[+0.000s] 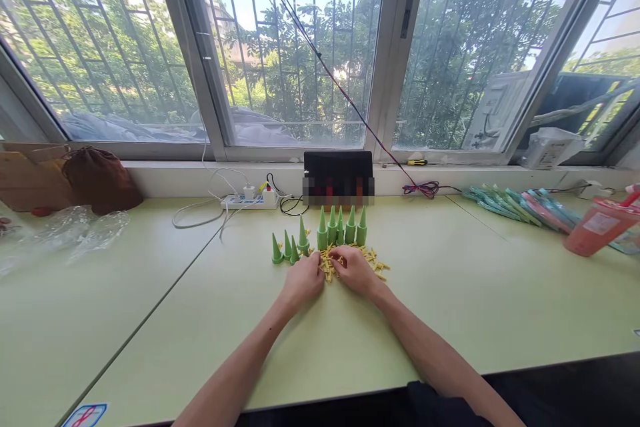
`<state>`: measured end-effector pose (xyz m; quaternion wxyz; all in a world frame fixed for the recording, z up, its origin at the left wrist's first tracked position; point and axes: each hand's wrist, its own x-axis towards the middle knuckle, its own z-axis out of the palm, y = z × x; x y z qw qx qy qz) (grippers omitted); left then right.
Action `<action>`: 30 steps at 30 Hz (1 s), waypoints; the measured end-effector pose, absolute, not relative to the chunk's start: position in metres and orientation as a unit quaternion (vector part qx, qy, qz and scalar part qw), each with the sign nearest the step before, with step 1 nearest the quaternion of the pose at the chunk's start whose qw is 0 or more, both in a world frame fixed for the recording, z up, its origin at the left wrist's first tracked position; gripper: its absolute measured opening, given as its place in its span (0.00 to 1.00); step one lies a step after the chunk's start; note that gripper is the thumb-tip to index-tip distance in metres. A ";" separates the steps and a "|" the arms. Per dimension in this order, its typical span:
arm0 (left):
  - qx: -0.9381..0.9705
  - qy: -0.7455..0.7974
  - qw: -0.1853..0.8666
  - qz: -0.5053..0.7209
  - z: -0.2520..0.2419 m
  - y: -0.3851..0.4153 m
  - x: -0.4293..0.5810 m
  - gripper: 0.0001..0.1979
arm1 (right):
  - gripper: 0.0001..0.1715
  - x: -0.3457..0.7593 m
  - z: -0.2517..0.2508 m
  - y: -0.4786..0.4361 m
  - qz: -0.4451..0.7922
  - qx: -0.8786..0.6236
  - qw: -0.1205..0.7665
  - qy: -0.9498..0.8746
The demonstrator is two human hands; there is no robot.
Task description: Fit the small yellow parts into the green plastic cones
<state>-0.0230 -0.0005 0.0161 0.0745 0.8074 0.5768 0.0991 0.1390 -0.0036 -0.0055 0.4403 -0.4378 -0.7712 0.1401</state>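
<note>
The right hand (356, 268) has its fingertips drawn together over the yellow pieces (329, 272); whether they pinch one is too small to tell. The left hand (304, 275) curls at the heap's left side, its grip hidden. The heap lies between the near and far edges of the table (465, 280). Just beyond, green cones (332, 232) stand upright, apparently set out, while many pieces seem unsorted. A screen (339, 168) stands at the far edge.
</note>
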 end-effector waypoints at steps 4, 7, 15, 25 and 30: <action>0.806 0.579 0.071 0.100 0.015 0.000 -0.023 0.08 | 0.09 0.139 -0.005 -0.005 0.144 -0.435 0.445 -0.769; 0.806 0.579 0.076 0.098 0.014 0.000 -0.024 0.08 | 0.08 0.138 -0.003 -0.007 0.159 -0.428 0.443 -0.772; 0.804 0.581 0.078 0.095 0.012 0.002 -0.023 0.09 | 0.06 0.135 -0.004 -0.012 0.237 -0.403 0.405 -0.786; 0.798 0.581 0.086 0.131 0.016 -0.003 -0.021 0.10 | 0.10 0.134 -0.006 -0.010 0.212 -0.406 0.406 -0.791; 0.787 0.583 0.103 0.176 0.017 -0.003 -0.019 0.09 | 0.11 0.134 -0.004 -0.009 0.192 -0.421 0.433 -0.773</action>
